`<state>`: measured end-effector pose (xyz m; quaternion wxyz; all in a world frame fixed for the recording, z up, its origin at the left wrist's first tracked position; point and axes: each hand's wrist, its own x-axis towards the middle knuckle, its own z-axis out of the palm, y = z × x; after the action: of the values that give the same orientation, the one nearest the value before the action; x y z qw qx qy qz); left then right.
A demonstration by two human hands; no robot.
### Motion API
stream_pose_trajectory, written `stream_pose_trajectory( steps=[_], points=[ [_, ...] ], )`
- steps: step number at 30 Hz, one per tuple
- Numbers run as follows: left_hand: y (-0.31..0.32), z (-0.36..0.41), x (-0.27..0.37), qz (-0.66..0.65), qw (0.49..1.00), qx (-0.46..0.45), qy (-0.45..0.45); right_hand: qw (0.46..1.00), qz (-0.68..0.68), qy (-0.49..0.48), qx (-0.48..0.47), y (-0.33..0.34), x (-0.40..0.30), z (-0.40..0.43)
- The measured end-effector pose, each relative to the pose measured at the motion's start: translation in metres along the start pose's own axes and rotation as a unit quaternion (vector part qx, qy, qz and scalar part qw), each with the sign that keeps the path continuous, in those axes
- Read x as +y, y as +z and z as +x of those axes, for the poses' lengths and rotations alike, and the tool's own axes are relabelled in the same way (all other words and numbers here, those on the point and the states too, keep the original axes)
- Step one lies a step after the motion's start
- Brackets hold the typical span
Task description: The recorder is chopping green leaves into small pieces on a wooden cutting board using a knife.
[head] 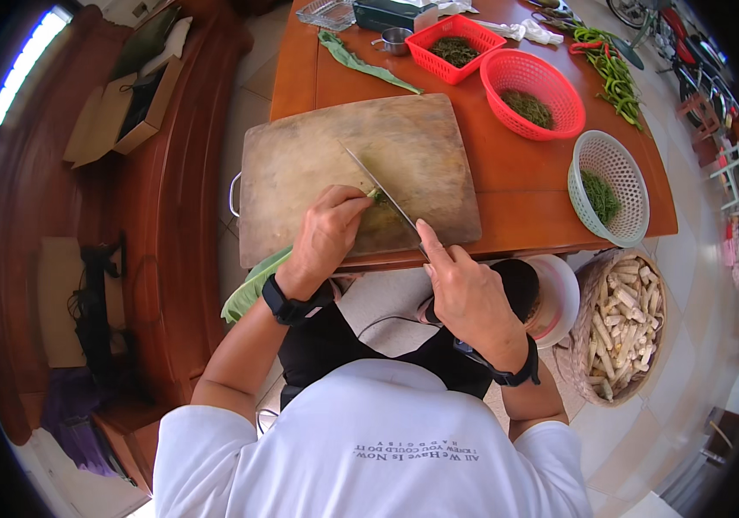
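Observation:
My right hand (466, 285) grips a kitchen knife (379, 184), its index finger stretched along the spine. The blade slants up and left across a worn wooden cutting board (305, 155). Just left of the blade, my left hand (330, 226) pinches a small piece of green vegetable (375, 193) against the board, its fingertips close to the edge. A large green leaf (256, 285) pokes out beneath my left forearm at the board's near left corner. The piece's far end is partly hidden by the knife.
Beyond the board on the wooden table (518, 213) stand a red square basket (437, 65), a red round colander (505, 116) and a pale green colander (628, 175), all holding greens. Green peppers (612, 78) lie far right. A woven basket of corn cobs (625, 317) stands on the floor.

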<state>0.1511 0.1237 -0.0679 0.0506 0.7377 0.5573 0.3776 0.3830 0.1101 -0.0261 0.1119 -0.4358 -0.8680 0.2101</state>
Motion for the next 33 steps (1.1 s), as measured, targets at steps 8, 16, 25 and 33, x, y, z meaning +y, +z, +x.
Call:
stream_pose_trajectory(
  steps=[8,16,25,33],
  points=[
    [0.006,-0.012,-0.007,-0.036,0.998,0.020,0.041,0.999,0.029,0.014,0.026,0.015,-0.007,0.004],
    [0.006,-0.008,-0.002,-0.009,0.998,-0.022,0.062,0.995,0.066,0.036,0.061,0.014,-0.011,-0.001],
    [0.001,-0.004,0.001,0.033,0.989,-0.096,0.105,0.997,0.051,0.060,0.017,0.018,-0.002,-0.007],
    [0.004,-0.008,0.008,0.075,0.990,-0.092,0.078,0.999,-0.037,-0.027,-0.001,0.001,0.003,-0.016]
  ],
)
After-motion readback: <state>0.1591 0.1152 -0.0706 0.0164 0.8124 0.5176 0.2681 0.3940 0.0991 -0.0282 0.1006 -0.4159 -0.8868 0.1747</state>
